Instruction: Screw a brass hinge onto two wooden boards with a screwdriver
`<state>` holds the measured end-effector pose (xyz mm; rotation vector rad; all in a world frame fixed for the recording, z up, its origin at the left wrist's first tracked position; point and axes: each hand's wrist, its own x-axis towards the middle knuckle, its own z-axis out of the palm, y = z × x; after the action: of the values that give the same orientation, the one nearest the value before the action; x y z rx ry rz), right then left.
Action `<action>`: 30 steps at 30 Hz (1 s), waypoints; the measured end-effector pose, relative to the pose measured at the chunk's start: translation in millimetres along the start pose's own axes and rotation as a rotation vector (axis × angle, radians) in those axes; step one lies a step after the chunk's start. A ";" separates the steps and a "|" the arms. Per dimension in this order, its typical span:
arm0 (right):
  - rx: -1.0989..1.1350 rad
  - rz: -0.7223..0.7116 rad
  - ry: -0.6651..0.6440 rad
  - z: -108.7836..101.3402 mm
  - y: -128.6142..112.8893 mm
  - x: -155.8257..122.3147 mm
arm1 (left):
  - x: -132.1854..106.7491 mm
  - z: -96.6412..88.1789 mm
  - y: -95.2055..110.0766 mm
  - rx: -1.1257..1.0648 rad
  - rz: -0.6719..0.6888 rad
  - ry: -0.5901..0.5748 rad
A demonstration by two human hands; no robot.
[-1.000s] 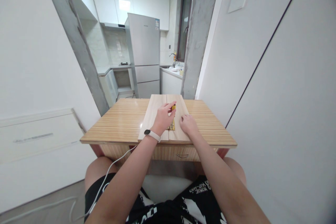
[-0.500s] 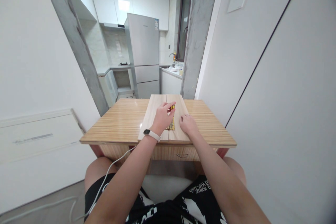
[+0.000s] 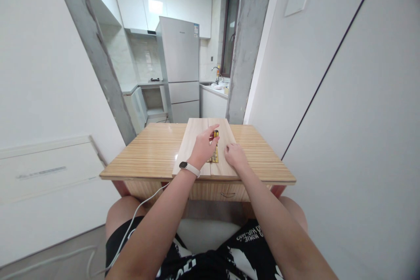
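Observation:
My left hand, with a pale watch band on the wrist, is over the middle of the light wooden board. Its thumb and curled fingers are around a small black-and-yellow screwdriver handle, while the index finger stretches out above it. Below the hand, a flat yellow piece with dark markings lies on the board, partly covered by the hand. My right hand rests closed at the board's right side, next to the yellow piece. Whatever its curled fingers may hold is hidden.
The board lies across a striped wooden table with a drawer in front. A white cable runs from the table's front edge past my left leg. White walls flank the table; a fridge stands beyond it.
My left index finger has lifted and straightened, so more of the screwdriver handle shows, now more upright. My right hand has hardly moved.

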<state>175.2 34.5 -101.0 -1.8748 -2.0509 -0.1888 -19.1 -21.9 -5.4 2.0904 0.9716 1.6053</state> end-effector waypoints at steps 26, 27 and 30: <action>-0.007 -0.003 -0.002 0.4 -1.4 -0.5 | 0.8 0.5 3.1 0.083 0.023 0.140; -0.008 -0.006 0.001 0.8 -1.1 -0.4 | 1.1 0.5 2.8 0.079 0.015 0.144; -0.011 -0.009 0.000 1.4 -0.2 0.1 | 2.1 1.4 1.9 0.017 -0.005 0.088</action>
<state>174.8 35.0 -102.3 -1.8724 -2.0626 -0.2028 -16.9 -21.5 -3.1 2.0413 1.0211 1.7057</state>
